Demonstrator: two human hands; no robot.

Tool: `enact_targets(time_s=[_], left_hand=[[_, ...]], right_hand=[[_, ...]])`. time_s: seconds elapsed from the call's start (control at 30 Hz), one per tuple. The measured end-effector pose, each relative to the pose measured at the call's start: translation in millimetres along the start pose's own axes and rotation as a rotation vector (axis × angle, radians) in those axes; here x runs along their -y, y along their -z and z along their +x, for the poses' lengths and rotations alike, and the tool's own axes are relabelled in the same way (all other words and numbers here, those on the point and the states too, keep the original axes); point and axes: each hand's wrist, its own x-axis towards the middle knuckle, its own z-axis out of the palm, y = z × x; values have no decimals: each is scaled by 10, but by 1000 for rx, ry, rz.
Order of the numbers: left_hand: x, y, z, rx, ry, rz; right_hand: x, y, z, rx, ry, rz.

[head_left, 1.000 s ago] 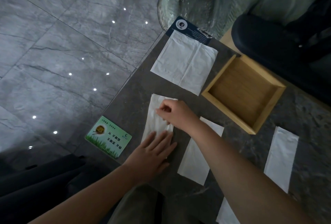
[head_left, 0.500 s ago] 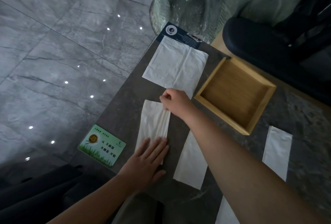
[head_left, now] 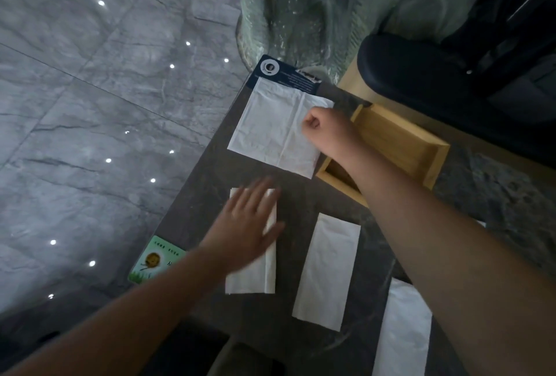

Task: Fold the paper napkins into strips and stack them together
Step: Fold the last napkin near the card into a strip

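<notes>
- Grey marble floor (head_left: pixel 90 105) fills the left of the view, dotted with small light reflections; a dark stone table (head_left: pixel 207 195) takes the right.
- At the table's far side sits a wooden tray (head_left: pixel 433 159) — square and shallow, partly hidden by the right forearm.
- Beside the tray lies an unfolded napkin (head_left: pixel 264 129), flat and square, its far edge over a dark card (head_left: pixel 270 70).
- Three folded strips lie nearer: a left strip (head_left: pixel 255 279), a middle strip (head_left: pixel 328 270) and a right strip (head_left: pixel 403 330) — side by side, apart.
- The left hand (head_left: pixel 249 225) rests flat on the left strip, fingers spread wide, blurred.
- The right hand (head_left: pixel 328 129) is curled into a fist at the unfolded napkin's right edge; whether it pinches the paper cannot be told.
- A green card (head_left: pixel 150 261) lies at the table's near-left edge.
</notes>
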Motion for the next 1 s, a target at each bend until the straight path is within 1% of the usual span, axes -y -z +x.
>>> enact_targets(time_s=[0.07, 0.17, 0.23, 0.3, 0.43, 0.57, 0.67, 0.8, 1.0], left_hand=[[255, 220, 357, -34, 38, 42], [584, 392, 837, 31, 75, 144], [711, 436, 1079, 41, 65, 165], [789, 435, 1242, 60, 21, 166], [860, 338, 1361, 100, -40, 180], [888, 267, 1336, 60, -46, 183], [902, 230, 1290, 36, -39, 187], [932, 175, 1200, 6, -29, 170], [963, 111, 1131, -31, -28, 146]], right_hand=[[-43, 104, 92, 2, -56, -17], [-57, 139, 197, 19, -170, 14], [-43, 105, 260, 2, -215, -12], [-30, 52, 321, 23, -265, -47], [-36, -51, 403, 84, -308, -78], [-70, -124, 450, 83, -331, -141], [-70, -130, 492, 88, -374, -142], [-32, -179, 507, 88, -418, -44], [27, -378, 419, 48, -539, 301]])
